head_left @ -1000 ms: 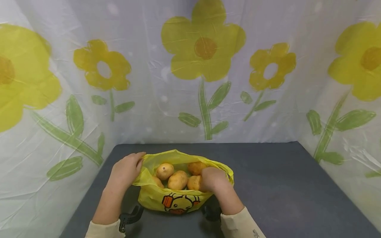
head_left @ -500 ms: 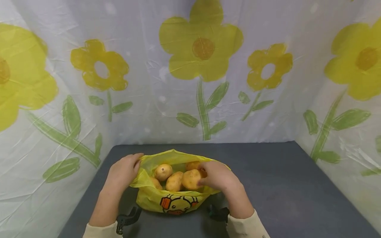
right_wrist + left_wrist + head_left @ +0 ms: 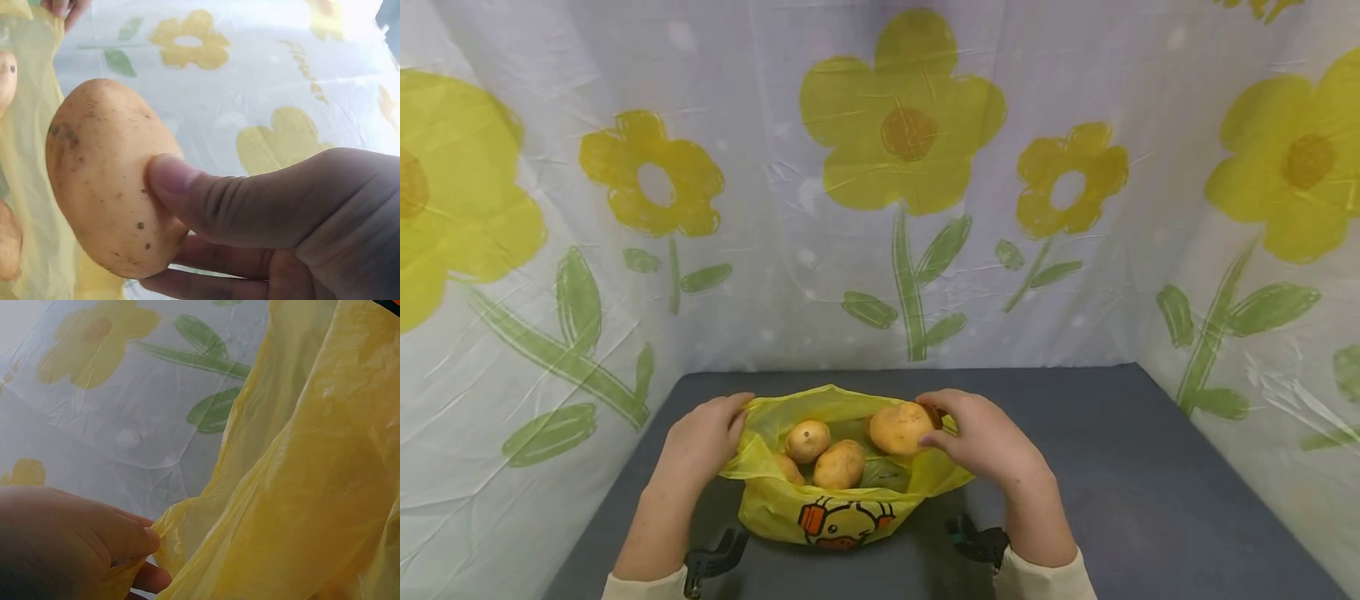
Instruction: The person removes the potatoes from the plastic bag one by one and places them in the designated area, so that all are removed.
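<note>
A yellow plastic bag (image 3: 782,508) with a cartoon duck face on its front sits gaping at mid-table in the head view. My left hand (image 3: 700,437) pinches the left edge of its mouth; the left wrist view shows thumb and fingers (image 3: 134,540) gathering the thin plastic. Held by my right hand (image 3: 992,437) is a large potato (image 3: 897,429), at the right side of the bag's mouth. Up close, the thumb presses one side of this speckled potato (image 3: 109,181) and fingers curl beneath. Inside the bag lie more potatoes, among them a round potato (image 3: 807,442) and an oval potato (image 3: 840,464).
The dark grey table (image 3: 1120,492) extends to the right of the bag and behind it. A white curtain (image 3: 760,317) printed with yellow flowers encloses the back and both sides. Black wrist mounts (image 3: 718,554) hang below my forearms.
My right hand has come up from inside the bag, lifting the large potato up and to the right. My left hand keeps its grip on the bag's edge.
</note>
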